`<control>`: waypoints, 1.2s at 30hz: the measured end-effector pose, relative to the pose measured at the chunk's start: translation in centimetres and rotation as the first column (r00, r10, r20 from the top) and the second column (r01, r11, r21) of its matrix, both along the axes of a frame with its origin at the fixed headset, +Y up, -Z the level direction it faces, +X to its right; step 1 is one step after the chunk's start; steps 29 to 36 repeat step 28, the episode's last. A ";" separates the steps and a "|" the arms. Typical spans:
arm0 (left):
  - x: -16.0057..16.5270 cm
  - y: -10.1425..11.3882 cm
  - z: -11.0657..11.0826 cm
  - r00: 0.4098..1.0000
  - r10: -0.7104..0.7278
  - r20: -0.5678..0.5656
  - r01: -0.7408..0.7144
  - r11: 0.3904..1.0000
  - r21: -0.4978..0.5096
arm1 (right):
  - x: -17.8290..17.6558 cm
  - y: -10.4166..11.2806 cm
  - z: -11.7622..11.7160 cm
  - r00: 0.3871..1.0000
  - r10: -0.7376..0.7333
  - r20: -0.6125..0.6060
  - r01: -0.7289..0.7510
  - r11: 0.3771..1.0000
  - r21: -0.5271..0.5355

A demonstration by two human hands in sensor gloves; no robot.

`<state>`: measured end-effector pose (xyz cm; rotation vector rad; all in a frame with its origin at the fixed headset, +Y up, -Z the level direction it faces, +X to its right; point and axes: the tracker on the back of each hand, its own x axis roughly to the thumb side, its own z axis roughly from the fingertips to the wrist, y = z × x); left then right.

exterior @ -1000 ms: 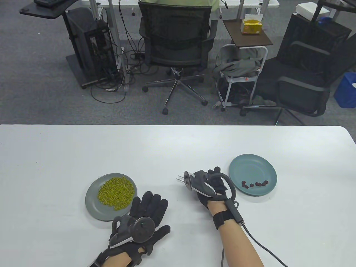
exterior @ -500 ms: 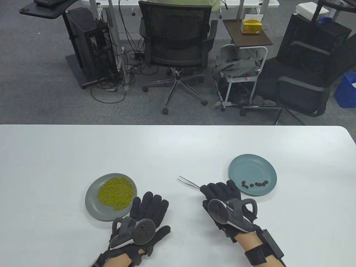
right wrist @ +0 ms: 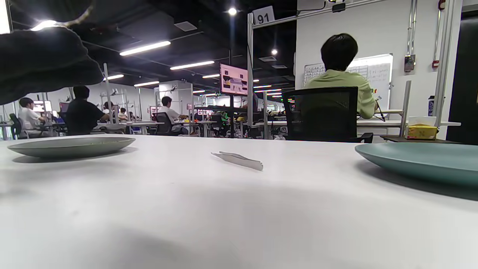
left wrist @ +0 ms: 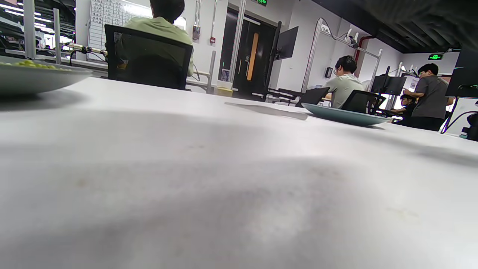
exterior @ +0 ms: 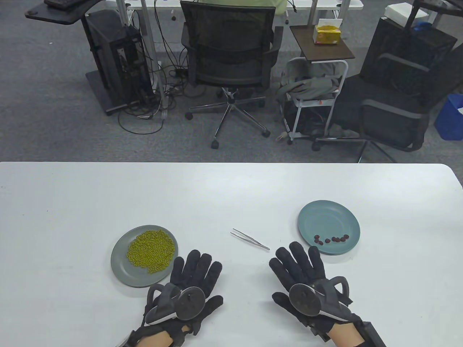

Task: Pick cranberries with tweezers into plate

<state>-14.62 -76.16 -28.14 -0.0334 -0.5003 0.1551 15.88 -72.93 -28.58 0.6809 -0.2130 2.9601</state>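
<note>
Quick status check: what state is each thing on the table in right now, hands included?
tweezers: lying on the table, unheld
teal plate: holds a row of cranberries
grey plate: heaped with green beans
left hand: flat on table, empty
right hand: flat on table, empty

Left hand [exterior: 193, 280], right hand [exterior: 302, 276]: flat, palms apparently down, fingers spread, empty.

Your tweezers [exterior: 250, 239] lie flat on the white surface [exterior: 231, 188], thin and silver, tips apart and pointing up-left, just beyond your right hand's fingertips. To their right sits the teal plate [exterior: 327, 217], with a short row of dark red cranberries [exterior: 331, 239] near its front edge.
</note>
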 end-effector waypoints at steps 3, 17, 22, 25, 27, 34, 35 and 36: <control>0.0 0.0 0.0 1.000 0.002 0.000 -0.002 1.000 -0.001 | 0.0 0.0 0.0 1.000 -0.002 -0.008 0.002 1.000 -0.003; -0.1 0.2 -0.3 1.000 0.015 0.000 -0.015 1.000 -0.002 | -0.4 -1.1 -0.7 1.000 -0.003 -0.017 0.002 0.998 -0.059; -0.1 0.2 -0.3 1.000 0.015 0.001 -0.015 1.000 -0.007 | -0.5 -1.2 -0.8 1.000 -0.003 -0.021 0.001 0.997 -0.072; -0.2 0.2 -0.3 1.000 0.018 0.000 -0.018 1.000 -0.010 | -0.5 -1.3 -0.8 1.000 0.000 -0.023 -0.002 0.997 -0.073; -0.2 0.2 -0.3 1.000 0.017 0.000 -0.017 1.000 -0.010 | -0.4 -1.3 -0.8 1.000 0.000 -0.024 -0.002 0.997 -0.075; -0.2 0.2 -0.3 1.000 0.016 0.000 -0.016 1.000 -0.009 | -0.4 -1.3 -0.8 1.000 -0.001 -0.025 -0.001 0.997 -0.076; -0.2 0.2 -0.3 1.000 0.016 0.000 -0.016 1.000 -0.009 | -0.4 -1.3 -0.8 1.000 -0.001 -0.025 -0.001 0.997 -0.076; -0.2 0.2 -0.3 1.000 0.016 0.000 -0.016 1.000 -0.009 | -0.4 -1.3 -0.8 1.000 -0.001 -0.025 -0.001 0.997 -0.076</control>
